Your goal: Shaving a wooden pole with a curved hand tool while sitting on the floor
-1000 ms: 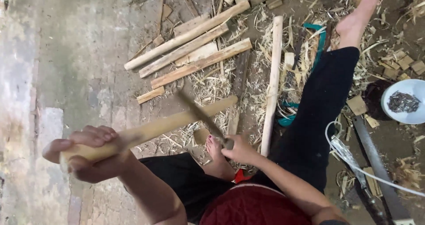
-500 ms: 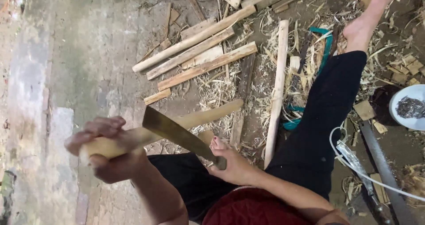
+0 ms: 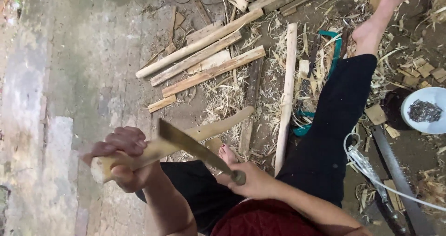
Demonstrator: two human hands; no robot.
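The left hand (image 3: pixel 121 157) is clenched around the near end of a pale wooden stick (image 3: pixel 186 138), which slants up and right toward the shavings on the floor (image 3: pixel 93 55). The fingers hide most of that end. The right hand (image 3: pixel 251 180) grips the handle of a long knife (image 3: pixel 195 147); only a dark butt shows past the fist, and the blade lies across the stick. Far off, a pile of split sticks (image 3: pixel 204 59) lies on the floor. At the right edge, a white bowl (image 3: pixel 429 124) is cut off, its dark contents hard to make out. A saw (image 3: pixel 395 171) runs out of frame below.
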